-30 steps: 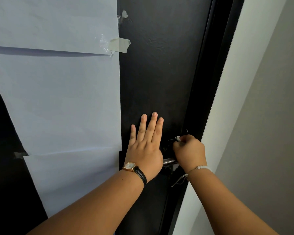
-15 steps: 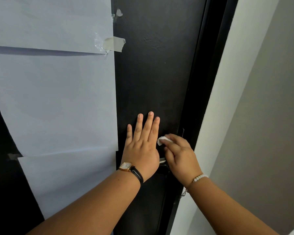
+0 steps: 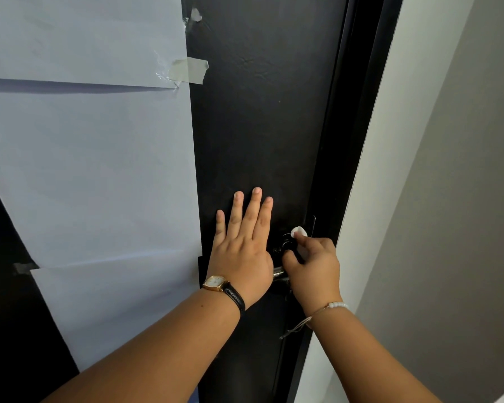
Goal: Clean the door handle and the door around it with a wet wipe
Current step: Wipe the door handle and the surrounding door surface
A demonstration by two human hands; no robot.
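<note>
A black door fills the middle of the view. My left hand lies flat against it, fingers spread and pointing up, a watch on the wrist. Just to its right, my right hand pinches a small white wet wipe and presses it on the door near the lock, by the door's right edge. A short piece of the silver door handle shows between the two hands; the rest of it is hidden behind them.
White paper sheets are taped over the door's left part, with a tape strip at the top. The black door frame runs along the right, then a white and grey wall.
My right hand has slid the wipe right, from beside my left fingertips to near the door's edge above the handle. My left hand stays flat on the door.
</note>
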